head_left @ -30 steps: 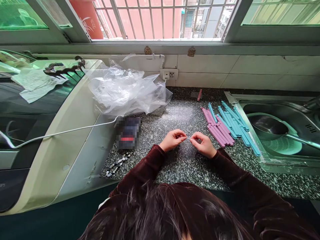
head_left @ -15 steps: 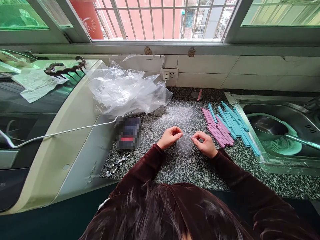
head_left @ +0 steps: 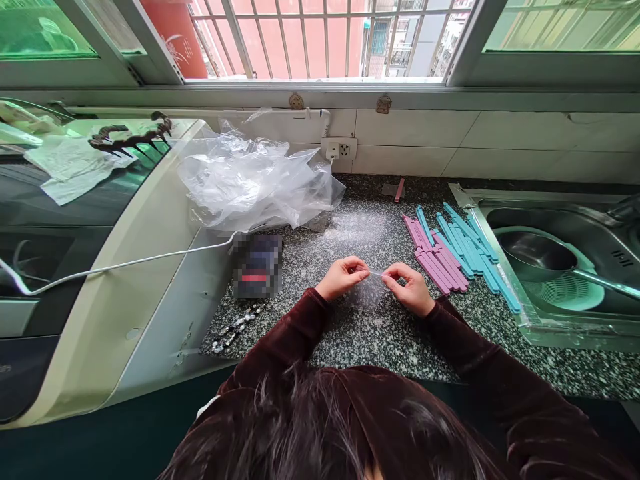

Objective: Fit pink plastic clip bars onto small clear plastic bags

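A small clear plastic bag (head_left: 373, 292) hangs above the speckled counter, its upper edge stretched between my two hands. My left hand (head_left: 346, 275) pinches one end of that edge between thumb and forefinger. At the other end, my right hand (head_left: 407, 287) pinches the bag the same way. The bag is see-through, so its outline and any contents are hard to make out. To the right of my right hand lie pink strips (head_left: 437, 260), and beyond them turquoise strips (head_left: 465, 243), loosely piled and overlapping.
Crumpled clear plastic bags (head_left: 260, 180) lie at the back left, behind a blurred dark object (head_left: 257, 267) near a white cable (head_left: 135, 262). A sink (head_left: 500, 207) holding a pan (head_left: 537, 252) borders the right side. One pink strip (head_left: 399, 191) lies near the wall.
My left hand has shifted slightly right, closer to my right hand, and the held edge between them is shorter. My right hand stays nearly in place.
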`<state>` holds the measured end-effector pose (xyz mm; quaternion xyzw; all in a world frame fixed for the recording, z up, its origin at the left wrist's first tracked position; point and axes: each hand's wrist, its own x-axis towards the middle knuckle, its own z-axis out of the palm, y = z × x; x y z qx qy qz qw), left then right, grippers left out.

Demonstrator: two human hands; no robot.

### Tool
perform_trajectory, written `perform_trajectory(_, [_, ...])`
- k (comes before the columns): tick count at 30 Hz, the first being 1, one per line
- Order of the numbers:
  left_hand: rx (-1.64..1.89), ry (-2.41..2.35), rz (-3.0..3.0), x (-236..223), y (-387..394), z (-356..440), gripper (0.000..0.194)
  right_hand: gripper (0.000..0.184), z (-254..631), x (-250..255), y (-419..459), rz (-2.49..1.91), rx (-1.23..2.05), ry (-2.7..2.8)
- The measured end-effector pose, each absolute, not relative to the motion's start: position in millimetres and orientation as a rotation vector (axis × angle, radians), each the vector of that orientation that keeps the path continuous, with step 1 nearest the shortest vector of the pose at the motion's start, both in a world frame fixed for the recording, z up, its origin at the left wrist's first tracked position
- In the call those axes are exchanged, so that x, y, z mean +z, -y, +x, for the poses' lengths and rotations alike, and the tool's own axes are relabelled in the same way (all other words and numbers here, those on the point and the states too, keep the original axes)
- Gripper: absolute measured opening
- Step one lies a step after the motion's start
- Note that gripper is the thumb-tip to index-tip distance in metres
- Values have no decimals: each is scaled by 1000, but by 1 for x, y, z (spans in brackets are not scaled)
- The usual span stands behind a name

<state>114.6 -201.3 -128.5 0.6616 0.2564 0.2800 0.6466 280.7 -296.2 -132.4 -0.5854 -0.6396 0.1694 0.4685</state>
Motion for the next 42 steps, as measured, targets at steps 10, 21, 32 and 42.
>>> perform_trajectory(10, [661,-614,1520,-126,203,114,17,17,280,-130,296,-1424,386,1605])
perform_trajectory(21, [560,-686,1516,-124,205,116,21,17,278,-132,296,-1411,398,1638])
perform_trajectory(32, [547,-717,1541,-123,205,114,21,16,278,-133,296,-1417,397,1644])
perform_trajectory(42, [531,-693,1472,-126,209,119,27,16,279,-136,296,-1419,386,1664])
